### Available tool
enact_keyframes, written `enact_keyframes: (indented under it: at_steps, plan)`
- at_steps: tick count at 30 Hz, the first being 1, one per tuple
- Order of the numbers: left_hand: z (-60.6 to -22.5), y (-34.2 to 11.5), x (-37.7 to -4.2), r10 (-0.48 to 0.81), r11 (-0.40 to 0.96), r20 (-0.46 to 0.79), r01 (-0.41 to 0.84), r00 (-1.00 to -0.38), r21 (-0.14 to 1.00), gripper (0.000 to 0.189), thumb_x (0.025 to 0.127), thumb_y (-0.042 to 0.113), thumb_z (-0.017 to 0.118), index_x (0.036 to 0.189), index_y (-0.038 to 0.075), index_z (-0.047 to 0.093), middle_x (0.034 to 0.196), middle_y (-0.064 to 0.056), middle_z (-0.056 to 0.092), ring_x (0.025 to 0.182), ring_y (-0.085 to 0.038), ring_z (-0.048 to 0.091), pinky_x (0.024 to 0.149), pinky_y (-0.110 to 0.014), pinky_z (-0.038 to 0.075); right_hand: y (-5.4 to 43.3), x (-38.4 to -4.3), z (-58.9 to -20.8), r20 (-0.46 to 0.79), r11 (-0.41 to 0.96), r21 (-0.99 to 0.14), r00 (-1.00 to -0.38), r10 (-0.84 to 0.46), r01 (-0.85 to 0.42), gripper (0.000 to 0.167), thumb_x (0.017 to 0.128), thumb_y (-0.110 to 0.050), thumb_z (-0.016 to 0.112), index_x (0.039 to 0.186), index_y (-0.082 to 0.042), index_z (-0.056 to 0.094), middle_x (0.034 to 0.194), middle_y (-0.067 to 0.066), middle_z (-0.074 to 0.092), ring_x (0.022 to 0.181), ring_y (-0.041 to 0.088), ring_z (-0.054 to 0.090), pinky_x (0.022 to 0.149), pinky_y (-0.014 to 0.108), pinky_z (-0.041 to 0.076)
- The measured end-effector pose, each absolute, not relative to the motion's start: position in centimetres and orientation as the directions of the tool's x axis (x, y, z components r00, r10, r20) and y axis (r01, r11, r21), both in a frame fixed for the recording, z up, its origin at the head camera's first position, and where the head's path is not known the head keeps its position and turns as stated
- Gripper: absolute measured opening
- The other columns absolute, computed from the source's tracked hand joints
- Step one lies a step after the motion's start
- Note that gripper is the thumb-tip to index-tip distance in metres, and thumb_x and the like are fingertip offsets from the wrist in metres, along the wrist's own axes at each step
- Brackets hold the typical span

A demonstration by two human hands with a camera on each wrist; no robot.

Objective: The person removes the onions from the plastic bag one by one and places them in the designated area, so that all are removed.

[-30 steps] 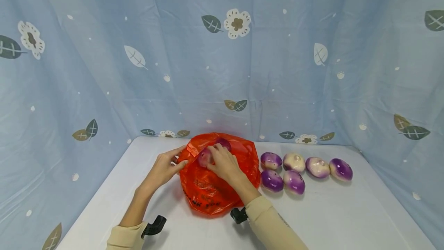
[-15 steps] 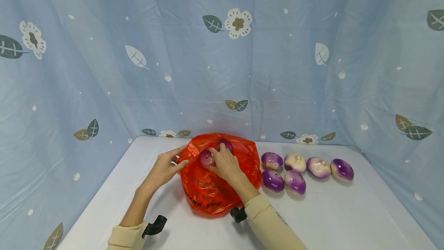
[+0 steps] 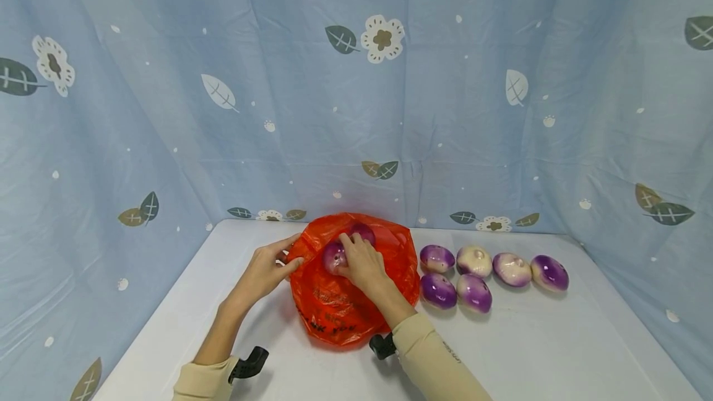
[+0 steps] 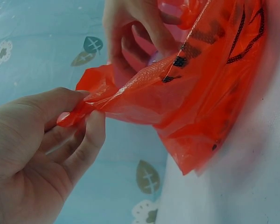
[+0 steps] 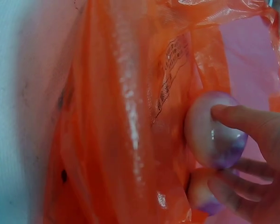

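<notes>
A red plastic bag with black print lies on the white table, its mouth spread at the upper side. My left hand pinches the bag's rim between thumb and fingers, as the left wrist view shows the left hand doing. At the bag's mouth my right hand grips a purple-and-white onion. In the right wrist view its thumb presses on this onion, with fingers curled behind. A second onion sits just beyond, inside the bag and close to the right fingertips.
Several glossy purple-and-white onions stand in two rows right of the bag. A blue patterned curtain closes off the back and sides of the white table. Black wrist cameras jut from both sleeves.
The gripped onion has shifted slightly right and toward me, and shows more clearly than when it looked veiled by the bag's film. My left hand stays in place on the rim.
</notes>
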State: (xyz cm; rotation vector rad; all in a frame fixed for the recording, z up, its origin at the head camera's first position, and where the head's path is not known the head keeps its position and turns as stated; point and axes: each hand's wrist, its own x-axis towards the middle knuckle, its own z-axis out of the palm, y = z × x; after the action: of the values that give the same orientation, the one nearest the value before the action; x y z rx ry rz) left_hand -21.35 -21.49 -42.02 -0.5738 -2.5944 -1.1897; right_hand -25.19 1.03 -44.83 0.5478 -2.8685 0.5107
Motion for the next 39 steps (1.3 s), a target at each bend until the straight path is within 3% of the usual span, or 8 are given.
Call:
enact_keyframes:
  at_steps: [6, 24, 39]
  plan:
    - [-41.9, -21.5, -21.2, 0.252, 0.593, 0.368, 0.444, -0.895, 0.672, 0.053, 0.086, 0.008, 0.074, 0.137, 0.003, 0.057, 0.102, -0.015, 0.071, 0.068, -0.010, 0.066, 0.053, -0.021, 0.055, 1.2, -25.0, -45.0, 0.213, 0.870, -0.315, -0.921, -0.325, -0.380, 0.065, 0.079, -0.038, 0.081, 0.135, -0.030, 0.050, 0.117, 0.008, 0.053, 0.099, 0.027, 0.059, 0.075, 0.046, 0.057]
    - [-41.9, -21.4, -21.1, 0.248, 0.589, 0.355, 0.431, -0.901, 0.684, 0.053, 0.087, 0.009, 0.074, 0.137, 0.004, 0.057, 0.096, -0.014, 0.072, 0.067, -0.010, 0.065, 0.052, -0.022, 0.055, 1.6, -24.9, -45.3, 0.206, 0.865, -0.342, -0.927, -0.313, -0.368, 0.069, 0.078, -0.035, 0.083, 0.136, -0.027, 0.047, 0.112, 0.008, 0.052, 0.095, 0.028, 0.062, 0.075, 0.045, 0.055]
    - [-41.8, -21.5, -21.1, 0.246, 0.594, 0.351, 0.427, -0.904, 0.682, 0.053, 0.087, 0.010, 0.073, 0.138, 0.006, 0.056, 0.094, -0.012, 0.072, 0.067, -0.007, 0.064, 0.052, -0.022, 0.056, 2.7, -24.2, -44.4, 0.186, 0.823, -0.422, -0.924, -0.333, -0.381, 0.070, 0.078, -0.037, 0.082, 0.139, -0.027, 0.048, 0.134, 0.018, 0.053, 0.111, 0.040, 0.062, 0.090, 0.060, 0.052]
